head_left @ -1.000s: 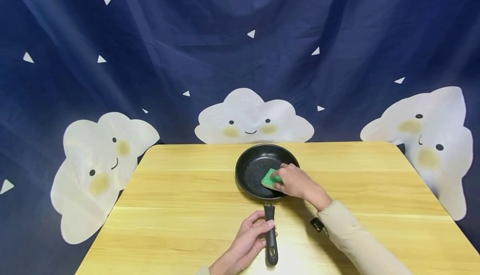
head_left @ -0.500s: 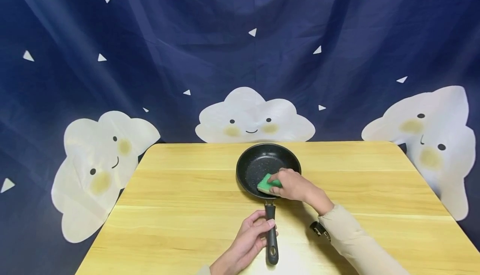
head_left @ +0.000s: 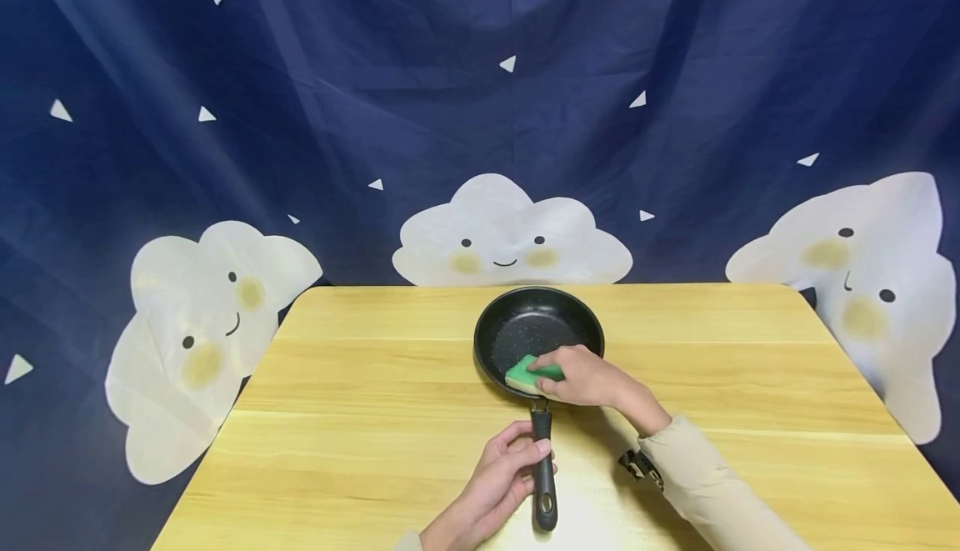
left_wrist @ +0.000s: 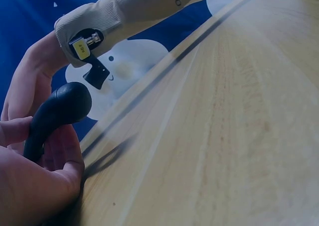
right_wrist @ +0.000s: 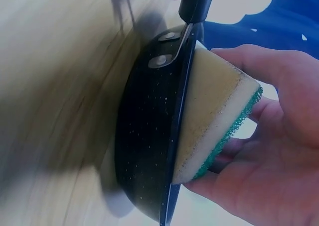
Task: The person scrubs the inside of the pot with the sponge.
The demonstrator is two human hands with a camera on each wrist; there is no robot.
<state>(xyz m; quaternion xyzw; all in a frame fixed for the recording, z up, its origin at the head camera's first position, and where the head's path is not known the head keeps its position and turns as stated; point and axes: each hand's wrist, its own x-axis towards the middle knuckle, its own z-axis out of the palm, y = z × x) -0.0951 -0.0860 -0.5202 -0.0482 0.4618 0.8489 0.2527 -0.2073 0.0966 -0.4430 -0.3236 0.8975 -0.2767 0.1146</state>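
Sponge [head_left: 522, 377] and right hand [head_left: 588, 377] have slid toward the near side of the pan [head_left: 517, 330] compared with a second ago, and a touch to the left too. Left hand [head_left: 491, 484] looks pretty much parked where it was on the handle [head_left: 544, 488].

So right now the sponge is inside the pan, by the near wall, just up from where the handle joins on. Green side's up, tan side's down. Right hand has it pinched between thumb and fingers, with one finger lying over the green. Can't tell from these angles how much of it actually touches the pan floor.

Left hand's got a proper grip on the handle: thumb over the top, fingers curled underneath. Handle points back at the person, hole at the near end.

Pan's black with pale specks, and the right wrist cam shows two rivets [right_wrist: 160, 61] at the handle mount. It's near the far edge of a wood table [head_left: 360, 418]. Behind that hangs a navy curtain [head_left: 427, 76] with smiley clouds [head_left: 510, 226].
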